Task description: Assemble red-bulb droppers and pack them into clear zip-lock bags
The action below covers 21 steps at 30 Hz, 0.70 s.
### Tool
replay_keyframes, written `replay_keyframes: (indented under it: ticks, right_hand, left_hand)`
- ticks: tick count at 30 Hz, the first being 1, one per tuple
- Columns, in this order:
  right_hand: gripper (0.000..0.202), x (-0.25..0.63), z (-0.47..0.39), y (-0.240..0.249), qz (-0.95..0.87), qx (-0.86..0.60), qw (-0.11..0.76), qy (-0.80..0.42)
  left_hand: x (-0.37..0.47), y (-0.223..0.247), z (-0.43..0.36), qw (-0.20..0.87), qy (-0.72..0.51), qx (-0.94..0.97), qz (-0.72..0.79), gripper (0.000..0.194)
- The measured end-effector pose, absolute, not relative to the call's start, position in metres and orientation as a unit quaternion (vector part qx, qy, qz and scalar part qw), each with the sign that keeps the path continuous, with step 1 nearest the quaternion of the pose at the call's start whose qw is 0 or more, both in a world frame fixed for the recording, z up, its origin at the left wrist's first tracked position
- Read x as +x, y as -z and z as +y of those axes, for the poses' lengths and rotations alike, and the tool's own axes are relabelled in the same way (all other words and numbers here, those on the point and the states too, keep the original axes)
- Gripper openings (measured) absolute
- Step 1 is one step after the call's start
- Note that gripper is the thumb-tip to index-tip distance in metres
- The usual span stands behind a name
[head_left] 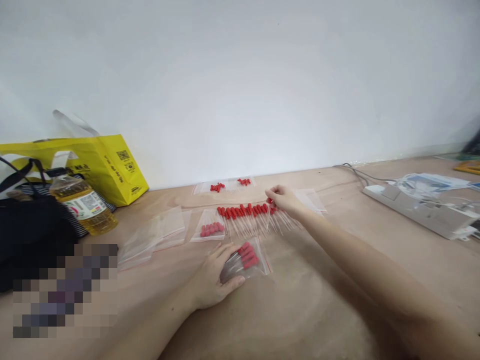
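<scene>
My left hand (223, 275) curls around the near end of a clear zip bag (258, 272), thumb below and fingers above. Inside that bag lie several red rubber bulbs (248, 256). With thumb and fingertips, my right hand (283, 199) pinches the red bulb of a dropper (269, 201), its thin clear stem hanging down. Just under it runs a row of similar red-bulbed droppers (240, 212), stems pointing toward me. Left of the row sits another zip bag (207, 220) with several red bulbs in it.
Flat zip bags (165, 230) lie at left, another (309, 200) behind my right hand. Small red pieces (217, 187) rest on plastic by the wall. An oil bottle (84, 202) leans near a yellow bag (123, 175). A white power strip (416, 210) is at right.
</scene>
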State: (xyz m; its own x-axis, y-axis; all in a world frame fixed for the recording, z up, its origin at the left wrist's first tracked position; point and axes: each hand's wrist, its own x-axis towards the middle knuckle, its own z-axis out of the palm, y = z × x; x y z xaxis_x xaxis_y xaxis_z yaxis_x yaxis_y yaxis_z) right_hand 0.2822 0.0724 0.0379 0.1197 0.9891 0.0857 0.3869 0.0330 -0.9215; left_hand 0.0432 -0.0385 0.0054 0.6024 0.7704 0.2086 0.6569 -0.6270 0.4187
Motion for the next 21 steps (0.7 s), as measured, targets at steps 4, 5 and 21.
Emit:
replay_keyframes:
  ticks: [4,5,21]
  right_hand:
    - [0.021,0.299,0.027,-0.026,-0.503,-0.555,0.530,-0.398]
    - [0.025,0.301,0.018,-0.022,-0.477,-0.531,0.557,-0.425]
    - [0.045,0.289,-0.015,0.009,-0.346,-0.469,0.586,-0.563]
  left_hand:
    - [0.045,-0.003,-0.037,0.148,-0.202,0.881,0.402,0.050]
    - [0.046,-0.002,-0.037,0.148,-0.203,0.880,0.404,0.050]
    - [0.039,0.001,-0.038,0.191,-0.192,0.850,0.451,0.054]
